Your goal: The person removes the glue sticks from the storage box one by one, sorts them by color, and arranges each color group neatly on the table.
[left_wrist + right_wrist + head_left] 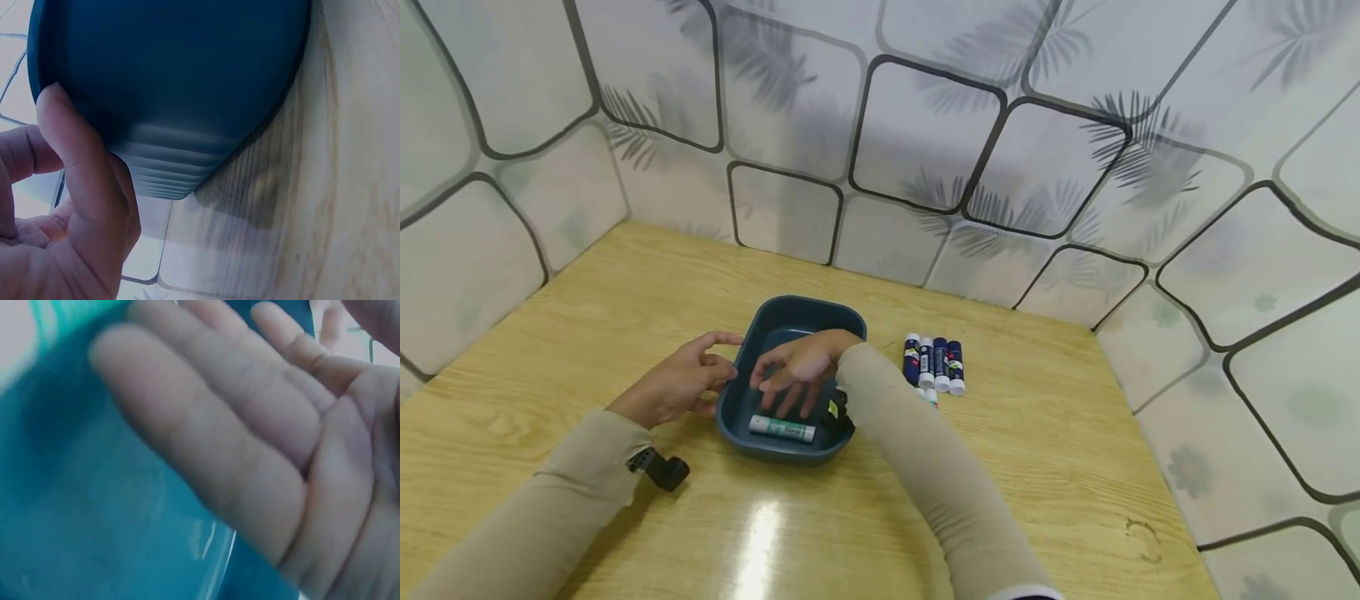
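A dark blue plastic basin (787,454) stands on the wooden table. Inside it, near the front wall, lies a white glue stick (782,428) with a green label. My right hand (797,371) is over the basin's inside, fingers spread and holding nothing; the right wrist view shows the palm (350,444) and straight fingers close to the basin floor, with the green-and-white stick (53,328) blurred at the corner. My left hand (681,379) is at the basin's left side, fingers loosely bent. In the left wrist view its thumb (75,134) touches the basin's rim.
Right of the basin, several dark blue and white glue sticks (942,364) lie side by side in a row. In front of them, white sticks (932,396) are partly hidden by my right sleeve (917,450). A patterned wall (887,233) borders the table's back.
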`<state>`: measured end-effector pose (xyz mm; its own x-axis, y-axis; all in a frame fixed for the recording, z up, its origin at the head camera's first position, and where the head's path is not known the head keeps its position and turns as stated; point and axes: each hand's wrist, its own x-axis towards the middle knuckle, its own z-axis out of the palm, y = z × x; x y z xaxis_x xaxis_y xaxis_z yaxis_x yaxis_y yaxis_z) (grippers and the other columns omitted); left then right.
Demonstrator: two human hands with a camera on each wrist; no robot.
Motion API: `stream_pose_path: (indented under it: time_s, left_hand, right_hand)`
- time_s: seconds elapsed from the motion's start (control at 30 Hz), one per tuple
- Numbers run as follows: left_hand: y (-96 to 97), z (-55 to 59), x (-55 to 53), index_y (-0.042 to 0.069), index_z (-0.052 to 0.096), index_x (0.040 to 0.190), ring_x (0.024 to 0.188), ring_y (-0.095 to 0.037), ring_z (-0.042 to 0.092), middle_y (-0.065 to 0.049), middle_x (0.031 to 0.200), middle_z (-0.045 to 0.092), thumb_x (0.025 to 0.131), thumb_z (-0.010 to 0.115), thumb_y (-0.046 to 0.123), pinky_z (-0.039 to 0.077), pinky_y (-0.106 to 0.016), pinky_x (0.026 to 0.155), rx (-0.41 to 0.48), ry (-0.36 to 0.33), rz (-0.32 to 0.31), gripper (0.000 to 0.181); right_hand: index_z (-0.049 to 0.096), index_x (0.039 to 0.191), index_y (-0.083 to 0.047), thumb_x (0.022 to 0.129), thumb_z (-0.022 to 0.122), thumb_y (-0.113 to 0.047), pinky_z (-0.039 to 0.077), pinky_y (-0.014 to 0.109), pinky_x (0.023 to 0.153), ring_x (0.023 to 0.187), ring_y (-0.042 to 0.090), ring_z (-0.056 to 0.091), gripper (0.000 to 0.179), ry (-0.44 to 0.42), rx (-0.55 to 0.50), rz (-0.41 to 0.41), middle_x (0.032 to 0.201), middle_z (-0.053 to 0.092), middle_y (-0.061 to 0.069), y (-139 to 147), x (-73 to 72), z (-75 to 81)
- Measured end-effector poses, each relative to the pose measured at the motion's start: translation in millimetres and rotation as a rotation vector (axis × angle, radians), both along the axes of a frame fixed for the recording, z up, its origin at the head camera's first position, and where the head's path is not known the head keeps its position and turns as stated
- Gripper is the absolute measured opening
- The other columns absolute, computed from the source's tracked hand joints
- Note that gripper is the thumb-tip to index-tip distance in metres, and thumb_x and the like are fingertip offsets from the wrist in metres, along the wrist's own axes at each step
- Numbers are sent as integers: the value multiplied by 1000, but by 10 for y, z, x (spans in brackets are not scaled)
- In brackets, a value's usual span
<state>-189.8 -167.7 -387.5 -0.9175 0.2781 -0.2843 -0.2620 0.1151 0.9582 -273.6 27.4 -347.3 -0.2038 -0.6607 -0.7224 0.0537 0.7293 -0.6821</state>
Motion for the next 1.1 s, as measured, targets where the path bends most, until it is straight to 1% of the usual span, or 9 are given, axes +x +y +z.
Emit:
stream_pose_path:
  time_s: [0.1, 0.2, 0.4, 0.57, 0.73, 0.9, 1.1]
  left_hand:
    - [7, 7, -3, 8, 23, 149, 83, -22, 58, -16, 105, 54, 98, 46, 0, 52, -35, 60, -3, -4, 7, 56]
    - [10, 10, -3, 9, 23, 149, 82, -22, 58, -16, 105, 53, 98, 46, 0, 52, -36, 61, -5, -11, 15, 56]
    - [18, 18, 3, 9, 23, 149, 82, -22, 58, -16, 106, 53, 98, 46, 0, 52, -35, 59, -11, -8, 13, 57]
    - [18, 12, 0, 8, 23, 149, 81, -21, 58, -15, 105, 53, 98, 47, 0, 52, -34, 58, -7, -2, 10, 57]
    - [15, 13, 2, 8, 23, 149, 81, -21, 57, -15, 103, 53, 98, 47, 0, 52, -35, 58, -6, 1, 11, 57]
    - [17, 15, 4, 8, 24, 149, 80, -20, 57, -14, 103, 53, 97, 47, 0, 52, -34, 58, -3, 3, 10, 57]
    - [21, 10, 2, 9, 24, 149, 80, -21, 56, -14, 102, 53, 98, 47, 0, 51, -35, 59, -1, 2, 11, 57]
  right_hand:
    - [47, 131, -10, 102, 50, -19, 53, 45, 80, 104, 25, 63, 31, 29, -1, -27, 118, 61, 10, 43, -64, -13]
    - [48, 130, -10, 101, 51, -19, 53, 45, 81, 105, 25, 62, 30, 34, 4, -40, 118, 61, 9, 50, -100, -42]
    - [50, 127, -11, 99, 55, -14, 53, 44, 81, 104, 24, 62, 28, 55, 40, -37, 116, 60, 9, 17, -142, -101]
    - [53, 123, -11, 95, 60, -12, 53, 41, 79, 100, 23, 62, 28, 88, 85, -8, 114, 61, 6, -35, -163, -140]
    - [57, 117, -10, 91, 66, -12, 54, 39, 78, 97, 22, 62, 27, 140, 124, 31, 111, 61, 6, -82, -171, -178]
    - [60, 110, -9, 86, 72, -8, 54, 37, 75, 91, 19, 62, 27, 186, 138, 50, 103, 63, 6, -108, -159, -211]
    - [63, 103, -9, 82, 77, -4, 54, 35, 72, 83, 15, 59, 26, 251, 140, 78, 93, 63, 3, -113, -125, -211]
